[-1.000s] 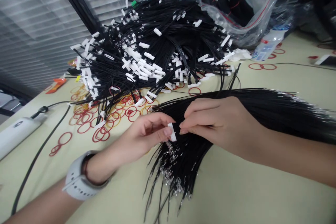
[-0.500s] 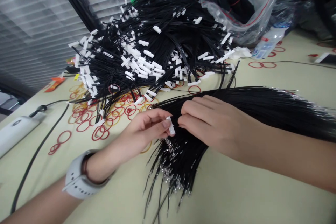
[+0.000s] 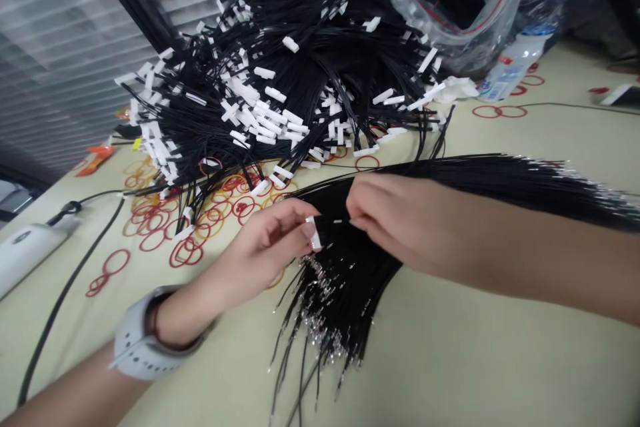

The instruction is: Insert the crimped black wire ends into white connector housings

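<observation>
My left hand (image 3: 273, 240) pinches a small white connector housing (image 3: 315, 235) between thumb and fingers. Facing it from the right, my right hand (image 3: 387, 213) has its fingertips closed on a thin black wire, whose small metal terminal (image 3: 338, 221) points at the housing across a short gap. Most of that wire is hidden under my palm. Below both hands a thick bundle of black wires (image 3: 350, 293) fans out, with silvery crimped tips at each end.
A large pile of black cables (image 3: 320, 60) with white connectors lies behind. Red and yellow rubber bands (image 3: 155, 227) are scattered at left near a white device (image 3: 30, 250). A plastic bag of wire bundles (image 3: 450, 33) and a bottle (image 3: 515, 67) stand at back right.
A gap has opened between the connector housing and my right fingertips, and the wire's metal terminal now shows there. My left hand sits slightly further left; the whole view has shifted a little.
</observation>
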Demonstrator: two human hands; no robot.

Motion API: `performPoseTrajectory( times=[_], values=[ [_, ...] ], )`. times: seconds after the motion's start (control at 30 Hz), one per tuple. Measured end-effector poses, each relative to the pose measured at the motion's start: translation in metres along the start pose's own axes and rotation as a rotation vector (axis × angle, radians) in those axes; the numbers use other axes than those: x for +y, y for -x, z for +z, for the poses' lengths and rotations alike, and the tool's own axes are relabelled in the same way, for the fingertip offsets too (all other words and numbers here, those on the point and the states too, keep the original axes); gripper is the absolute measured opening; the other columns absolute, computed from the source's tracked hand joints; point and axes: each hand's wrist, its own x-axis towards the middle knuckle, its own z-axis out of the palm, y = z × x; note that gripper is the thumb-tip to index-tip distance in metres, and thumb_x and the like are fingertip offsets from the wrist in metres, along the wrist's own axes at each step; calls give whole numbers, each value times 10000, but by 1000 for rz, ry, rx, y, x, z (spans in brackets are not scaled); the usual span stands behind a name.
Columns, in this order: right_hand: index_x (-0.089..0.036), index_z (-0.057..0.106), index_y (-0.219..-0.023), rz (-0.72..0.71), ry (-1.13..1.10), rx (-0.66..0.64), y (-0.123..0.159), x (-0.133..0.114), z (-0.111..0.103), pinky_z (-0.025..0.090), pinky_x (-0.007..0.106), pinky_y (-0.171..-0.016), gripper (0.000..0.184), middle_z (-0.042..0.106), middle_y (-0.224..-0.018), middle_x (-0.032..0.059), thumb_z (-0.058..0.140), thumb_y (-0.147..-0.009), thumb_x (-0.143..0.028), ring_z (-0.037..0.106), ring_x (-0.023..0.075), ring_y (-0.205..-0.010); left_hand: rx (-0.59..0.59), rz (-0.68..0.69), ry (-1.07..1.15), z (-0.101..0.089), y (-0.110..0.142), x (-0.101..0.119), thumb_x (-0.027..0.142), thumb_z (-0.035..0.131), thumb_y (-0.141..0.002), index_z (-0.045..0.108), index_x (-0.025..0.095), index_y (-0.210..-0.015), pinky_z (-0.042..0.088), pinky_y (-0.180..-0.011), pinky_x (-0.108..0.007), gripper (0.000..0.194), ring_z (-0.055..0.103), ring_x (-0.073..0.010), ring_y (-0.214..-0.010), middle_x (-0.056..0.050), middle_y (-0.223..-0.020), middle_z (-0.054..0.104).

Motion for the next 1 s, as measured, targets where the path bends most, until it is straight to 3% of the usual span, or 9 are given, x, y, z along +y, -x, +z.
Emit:
performPoseTrajectory(
  times=[0.07, 0.2, 0.27, 0.4, 0.7, 1.0],
  values=[
    [-156, 484, -741, 31, -6, 29, 0, -5, -6, 318, 240, -499, 123, 464, -696, -8, 459, -844, -93, 424, 99, -567, -8, -22, 53, 0, 0, -1, 193, 553, -844, 583, 165, -878, 460, -605, -132, 53, 542, -55, -637, 45, -685, 564],
    [-143, 522, -751, -118, 66, 79, 2, -17, -9, 325, 256, -520, 141, 501, -702, 21, 472, -740, -11, 446, 133, -612, 4, -51, 98, -1, -1, 1, 207, 582, -824, 597, 163, -863, 484, -631, -137, 60, 570, -63, -665, 28, -717, 602],
    [-132, 541, -762, -114, 95, 80, 3, -19, -6, 326, 260, -514, 146, 507, -695, 31, 488, -709, -6, 442, 140, -599, 30, -100, 98, -1, -1, 2, 210, 587, -824, 605, 166, -862, 494, -656, -140, 61, 584, -67, -689, 21, -750, 613],
    [-140, 557, -758, -37, 89, 63, 2, -15, 0, 298, 250, -473, 91, 485, -669, 16, 524, -758, -55, 424, 127, -554, 58, -168, 95, -2, -3, 6, 200, 605, -811, 613, 168, -843, 510, -683, -157, 46, 600, -76, -697, 19, -758, 620],
    [-131, 568, -774, -93, 90, 44, 4, -15, 5, 330, 265, -503, 110, 465, -691, 21, 523, -775, -31, 421, 138, -600, 35, -145, 120, -2, -3, 3, 180, 592, -823, 633, 179, -856, 498, -664, -122, 52, 596, -53, -686, 33, -752, 624],
    [-151, 547, -777, -25, 36, 48, 3, -14, 8, 326, 247, -500, 101, 477, -705, 7, 499, -824, -76, 426, 114, -580, 30, -147, 116, -1, -2, 4, 188, 592, -824, 627, 170, -850, 502, -672, -131, 48, 590, -55, -678, 33, -738, 618]
  ],
)
